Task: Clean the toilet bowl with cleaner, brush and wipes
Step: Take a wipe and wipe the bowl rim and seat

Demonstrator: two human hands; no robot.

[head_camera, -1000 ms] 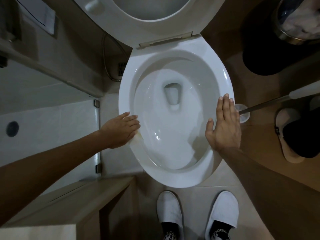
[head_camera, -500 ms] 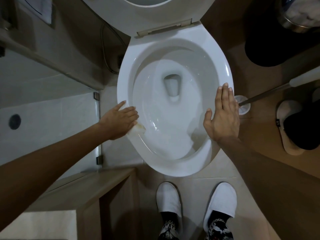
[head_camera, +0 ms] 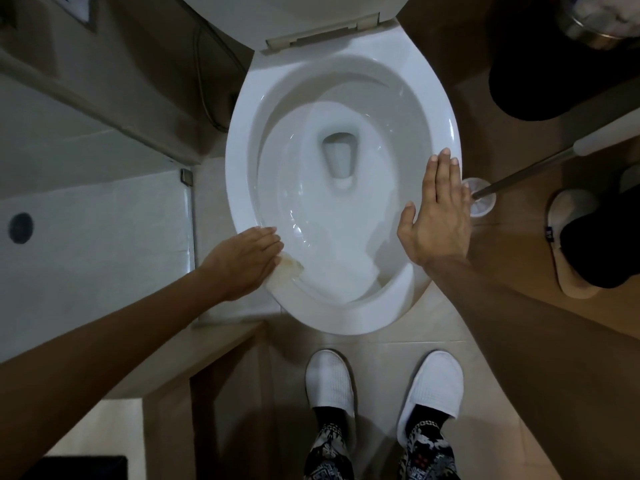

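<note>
Now, toilet bowl [head_camera: 346, 320]: seat up, rim bare — wipe the whole rim.
Right hand [head_camera: 437, 221]: flat, fingers straight, on the bowl's right rim, bracing.
Left hand [head_camera: 247, 259]: presses wipe [head_camera: 288, 270] on bowl's left-front rim — keep it flat.

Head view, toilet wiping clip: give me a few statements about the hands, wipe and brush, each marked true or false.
1. The left hand presses a wipe on the bowl rim. True.
2. The right hand grips the toilet brush. False: it lies flat and open on the right side of the rim; the brush stands on the floor beside the bowl.
3. The seat lid is closed. False: it is raised.
4. The wipe shows a yellowish stain. True.
</note>
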